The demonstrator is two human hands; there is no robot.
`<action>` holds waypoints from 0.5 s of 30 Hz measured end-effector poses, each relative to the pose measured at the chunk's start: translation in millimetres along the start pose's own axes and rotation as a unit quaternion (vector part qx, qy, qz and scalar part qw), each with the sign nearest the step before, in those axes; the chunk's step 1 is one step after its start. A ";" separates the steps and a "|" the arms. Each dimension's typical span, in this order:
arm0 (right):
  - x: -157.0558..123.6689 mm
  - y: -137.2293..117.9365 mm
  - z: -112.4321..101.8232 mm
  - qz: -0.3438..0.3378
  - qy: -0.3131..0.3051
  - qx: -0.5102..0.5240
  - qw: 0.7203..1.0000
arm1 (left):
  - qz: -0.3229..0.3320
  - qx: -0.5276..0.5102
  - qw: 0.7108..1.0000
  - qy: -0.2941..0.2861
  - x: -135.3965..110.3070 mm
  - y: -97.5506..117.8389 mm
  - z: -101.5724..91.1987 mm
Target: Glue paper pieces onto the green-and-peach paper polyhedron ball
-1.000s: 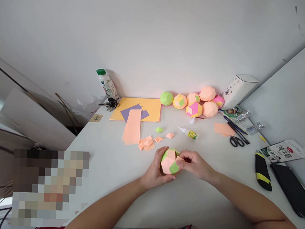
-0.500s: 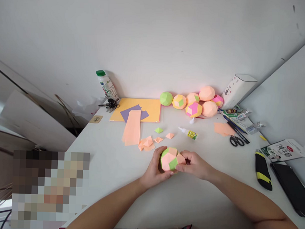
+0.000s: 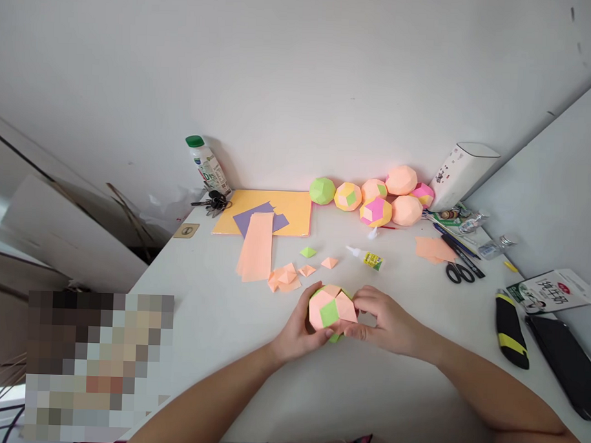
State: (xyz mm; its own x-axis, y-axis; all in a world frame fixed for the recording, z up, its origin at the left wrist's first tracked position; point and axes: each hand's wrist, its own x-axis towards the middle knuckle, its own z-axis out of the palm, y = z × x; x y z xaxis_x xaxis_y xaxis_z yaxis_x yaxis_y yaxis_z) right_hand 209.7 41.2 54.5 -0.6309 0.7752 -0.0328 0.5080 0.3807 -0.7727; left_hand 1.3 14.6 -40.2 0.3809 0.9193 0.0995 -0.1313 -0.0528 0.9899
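A faceted paper ball (image 3: pixel 329 312) in peach and green is held just above the near middle of the table. My left hand (image 3: pixel 302 326) wraps round its left side, thumb along the lower front. On the right, my right hand (image 3: pixel 380 320) grips the ball's edge between thumb and fingers, near a peach facet. Beyond the ball lie small folded peach pieces (image 3: pixel 284 277), a single green folded piece (image 3: pixel 308 252) and a glue bottle (image 3: pixel 370 258) on its side. The ball's underside and back are hidden.
Finished-looking paper balls (image 3: pixel 322 191) line the wall. Peach strips (image 3: pixel 258 246) lie over purple paper and a yellow sheet (image 3: pixel 292 208). Scissors (image 3: pixel 460 273), a black-and-yellow cutter (image 3: pixel 511 331) and a dark phone-like slab (image 3: pixel 564 363) are at right. A bottle (image 3: pixel 208 163) stands back left.
The paper ball has been turned in my hands, so a green facet now faces up at the front. My right hand has shifted slightly, its thumb still at the ball's right edge.
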 end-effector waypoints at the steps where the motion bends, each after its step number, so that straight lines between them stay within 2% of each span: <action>1: -0.8 -1.2 -0.8 -0.018 0.020 -0.020 0.999 | -0.002 -0.005 1.000 -0.003 -0.2 1.2 -0.4; 4: -2.2 -2.3 -1.6 -0.050 0.067 -0.061 0.995 | 0.009 -0.028 0.999 -0.021 -0.5 3.2 -1.3; 9: -1.6 2.3 -0.1 -0.062 0.041 -0.052 0.996 | 0.017 -0.028 0.999 -0.043 -0.7 3.9 -1.6; 12: -0.4 6.1 1.5 -0.060 0.026 -0.049 0.997 | 0.017 0.034 0.998 -0.040 -1.3 3.1 -0.9; 15: 0.3 6.8 1.5 -0.057 0.008 -0.062 0.996 | 0.055 0.140 0.989 0.008 -1.9 -0.4 -1.4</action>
State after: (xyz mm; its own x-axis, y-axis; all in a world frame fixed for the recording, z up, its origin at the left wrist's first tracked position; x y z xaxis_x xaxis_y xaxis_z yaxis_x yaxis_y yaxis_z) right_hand 212.0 43.2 48.2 -0.6797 0.7309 0.0621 0.5020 0.5252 -0.6871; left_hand -0.6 13.3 -40.9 0.3628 0.9082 0.2087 0.0878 -0.2562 0.9626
